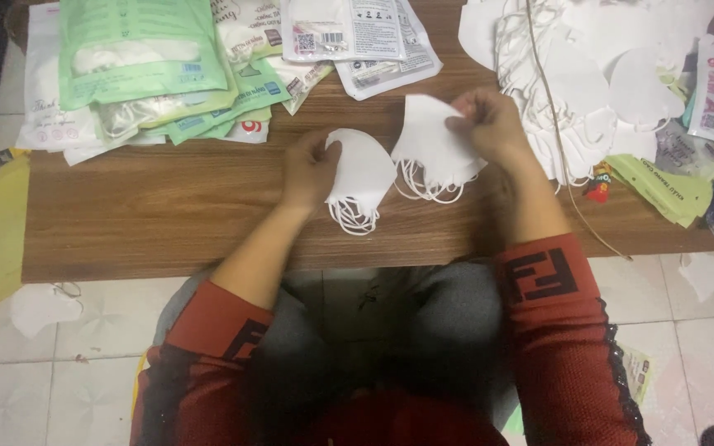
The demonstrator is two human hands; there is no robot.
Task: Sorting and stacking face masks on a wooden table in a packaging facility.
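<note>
We sit at a low wood-grain table (167, 215) set on a pale tiled floor (84, 363), with green-and-white packaging pouches (150, 66) stacked at the far left and a loose heap of white face masks (613, 74) at the far right. Our left hand (307, 169) pinches the near stack of folded white masks (365, 177) at its left edge, fingers closed on it, the ear loops hanging toward us. Our right hand (493, 124) grips a second bundle of masks (431, 144) at its upper right corner, fingers clamped together on the fabric. The two bundles lie just beside each other at mid-table, edges nearly touching. To handle them well, we judge it best to keep each pinch near the fold so the layers stay squared, and let the loops dangle free rather than tangle between the stacks.
</note>
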